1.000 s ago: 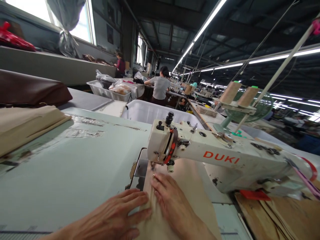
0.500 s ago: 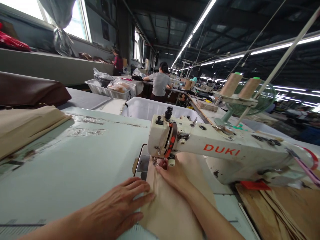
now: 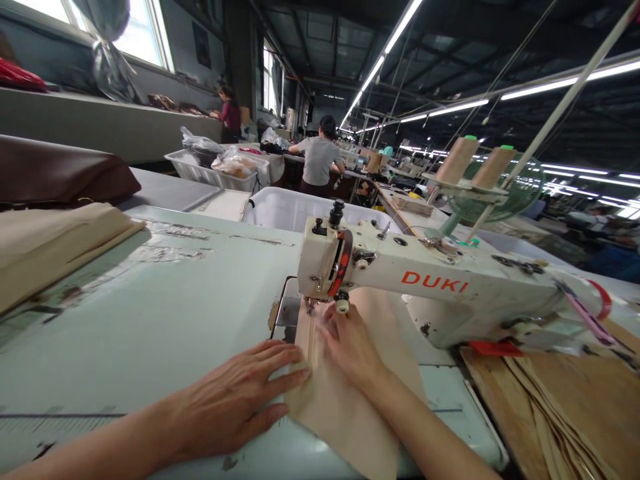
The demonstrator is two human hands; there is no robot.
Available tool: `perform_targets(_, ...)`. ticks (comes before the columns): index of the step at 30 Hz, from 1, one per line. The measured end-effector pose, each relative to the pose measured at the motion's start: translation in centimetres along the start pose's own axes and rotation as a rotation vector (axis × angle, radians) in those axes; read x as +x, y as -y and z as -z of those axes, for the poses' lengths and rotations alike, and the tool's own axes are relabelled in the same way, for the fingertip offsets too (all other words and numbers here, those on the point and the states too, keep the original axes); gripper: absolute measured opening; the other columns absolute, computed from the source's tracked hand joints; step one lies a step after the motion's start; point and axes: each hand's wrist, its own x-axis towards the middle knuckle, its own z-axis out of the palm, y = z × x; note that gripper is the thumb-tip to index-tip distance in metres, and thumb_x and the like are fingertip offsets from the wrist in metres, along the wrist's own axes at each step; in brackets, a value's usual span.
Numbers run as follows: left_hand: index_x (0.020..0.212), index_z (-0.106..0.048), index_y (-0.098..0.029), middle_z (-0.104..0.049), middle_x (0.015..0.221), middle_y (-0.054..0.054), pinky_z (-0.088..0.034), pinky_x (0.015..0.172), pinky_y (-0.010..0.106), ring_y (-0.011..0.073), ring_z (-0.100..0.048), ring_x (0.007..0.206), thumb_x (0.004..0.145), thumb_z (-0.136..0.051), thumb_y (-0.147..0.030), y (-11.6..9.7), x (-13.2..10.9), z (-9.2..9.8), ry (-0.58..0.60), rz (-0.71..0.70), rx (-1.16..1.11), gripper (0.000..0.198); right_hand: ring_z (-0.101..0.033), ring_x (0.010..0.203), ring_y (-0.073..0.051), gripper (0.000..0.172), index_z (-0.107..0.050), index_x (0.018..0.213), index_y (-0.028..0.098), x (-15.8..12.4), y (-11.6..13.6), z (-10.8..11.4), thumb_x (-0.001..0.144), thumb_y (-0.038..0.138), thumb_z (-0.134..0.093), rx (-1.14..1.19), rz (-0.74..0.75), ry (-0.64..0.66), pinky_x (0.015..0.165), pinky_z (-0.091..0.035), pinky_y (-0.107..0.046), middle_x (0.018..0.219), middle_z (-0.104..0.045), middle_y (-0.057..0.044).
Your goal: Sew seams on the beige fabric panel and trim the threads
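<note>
The table (image 3: pixel 190 313) has worn spots, and a rough patch (image 3: pixel 273 316) lies just left of the metal plate; a loose edge could snag there if the work drifts that way. The machine (image 3: pixel 385 270) stands across it, and its low arm leaves little room underneath, so knuckles could knock against it.

The sheet (image 3: pixel 345 407) lies flat on the table, its far part under the arm and its near end running to the table's near edge. Drag from that end could pull it askew.

The left hand (image 3: pixel 250 383) is open, fingers stretched, its fingertips on the sheet's left margin. Uneven pressure there could swing the sheet round or raise a pucker.

The right hand (image 3: pixel 353 343) has bent fingers on the sheet, just right of the foot (image 3: pixel 311 307). They are blurred, and I cannot tell whether they pinch anything. This looks the gravest risk: a slip to the left could put a fingertip under the needle, which is too small to make out.

The ridge (image 3: pixel 313 343) runs toward the foot; slack between the hands could let it wander off line.
</note>
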Motion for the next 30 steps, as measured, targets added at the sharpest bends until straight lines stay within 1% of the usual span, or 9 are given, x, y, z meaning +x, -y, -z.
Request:
perform_targets(1, 0.141, -0.046, -0.025, -0.053, 0.138, 0.008, -0.040, 0.113, 0.041, 0.0262, -0.051, 0.127, 0.094, -0.054, -0.022, -0.1, 0.1, 0.1, 0.004, 0.004, -0.015, 0.047, -0.056, 0.115, -0.021, 0.020, -0.063, 0.109, 0.021, -1.7, 0.2, 0.3, 0.090, 0.017, -0.060, 0.027, 0.078, 0.019, 0.102, -0.047, -0.037, 0.121, -0.062, -0.006)
perform_targets(4, 0.143, -0.043, -0.026, -0.053, 0.138, 0.006, -0.037, 0.115, 0.040, 0.0243, -0.051, 0.127, 0.092, -0.056, -0.020, 0.0, 0.3, 0.3, 0.019, 0.010, -0.057, 0.053, -0.053, 0.125, -0.019, 0.029, -0.058, 0.122, 0.024, -5.5, 0.3, 0.1, 0.095, 0.016, -0.055, 0.070, 0.330, 0.007, 0.117, -0.033, -0.043, 0.130, -0.061, -0.001)
perform_targets(5, 0.145, -0.041, -0.028, -0.052, 0.140, 0.005, -0.035, 0.117, 0.040, 0.0237, -0.050, 0.128, 0.092, -0.056, -0.021, 0.1, 0.3, 0.3, 0.025, 0.014, -0.063, 0.055, -0.051, 0.127, -0.019, 0.032, -0.056, 0.127, 0.023, -6.1, 0.1, -0.3, 0.097, 0.016, -0.051, 0.051, 0.378, -0.016, 0.119, -0.030, -0.045, 0.132, -0.060, -0.001)
perform_targets(7, 0.148, -0.037, -0.029, -0.049, 0.144, 0.004, -0.032, 0.119, 0.041, 0.0238, -0.047, 0.133, 0.095, -0.056, -0.027, 0.5, 0.2, 0.3, 0.055, 0.038, -0.058, 0.057, -0.051, 0.129, -0.020, 0.034, -0.054, 0.132, 0.021, -6.3, -0.4, -1.0, 0.099, 0.015, -0.045, -0.011, 0.421, -0.053, 0.119, -0.031, -0.046, 0.136, -0.058, -0.001)
perform_targets(11, 0.150, -0.036, -0.029, -0.045, 0.149, 0.003, -0.029, 0.120, 0.045, 0.0258, -0.043, 0.138, 0.097, -0.053, -0.039, 1.3, 0.4, 0.5, 0.119, 0.076, -0.063, 0.056, -0.052, 0.129, -0.019, 0.035, -0.054, 0.134, 0.021, -5.1, -1.2, -1.5, 0.101, 0.018, -0.044, -0.102, 0.446, -0.057, 0.117, -0.036, -0.044, 0.138, -0.056, 0.000)
perform_targets(18, 0.146, -0.042, -0.028, -0.050, 0.144, 0.005, -0.025, 0.122, 0.046, 0.0256, -0.045, 0.136, 0.094, -0.057, -0.039, 2.1, 1.7, 1.5, 0.122, 0.079, -0.079, 0.056, -0.051, 0.130, -0.017, 0.034, -0.055, 0.134, 0.023, -3.5, -1.7, -0.7, 0.101, 0.023, -0.045, -0.151, 0.450, -0.001, 0.117, -0.037, -0.045, 0.140, -0.054, 0.003)
perform_targets(22, 0.149, -0.038, -0.029, -0.049, 0.146, 0.005, -0.028, 0.120, 0.049, 0.0267, -0.046, 0.135, 0.092, -0.059, -0.036, 3.0, 2.1, 1.3, 0.103, 0.080, -0.070, 0.061, -0.049, 0.132, -0.019, 0.036, -0.051, 0.138, 0.025, -2.7, -2.0, -0.6, 0.102, 0.025, -0.043, -0.164, 0.425, 0.044, 0.115, -0.039, -0.050, 0.143, -0.051, 0.003)
perform_targets(26, 0.148, -0.039, -0.029, -0.050, 0.144, 0.006, -0.028, 0.119, 0.051, 0.0283, -0.048, 0.133, 0.087, -0.063, -0.035, 3.8, 2.7, 1.0, 0.093, 0.066, -0.103, 0.066, -0.048, 0.133, -0.020, 0.039, -0.046, 0.142, 0.030, -2.1, -2.3, -0.6, 0.102, 0.027, -0.045, -0.165, 0.385, 0.043, 0.114, -0.040, -0.051, 0.145, -0.049, 0.004)
perform_targets(30, 0.147, -0.041, -0.026, -0.051, 0.141, 0.009, -0.029, 0.119, 0.051, 0.0309, -0.048, 0.132, 0.086, -0.065, -0.037, 3.9, 3.1, 1.0, 0.092, 0.090, -0.096, 0.066, -0.051, 0.129, -0.021, 0.037, -0.050, 0.137, 0.029, -1.9, -2.6, -0.8, 0.101, 0.022, -0.048, -0.141, 0.389, 0.041, 0.114, -0.039, -0.051, 0.141, -0.053, 0.002)
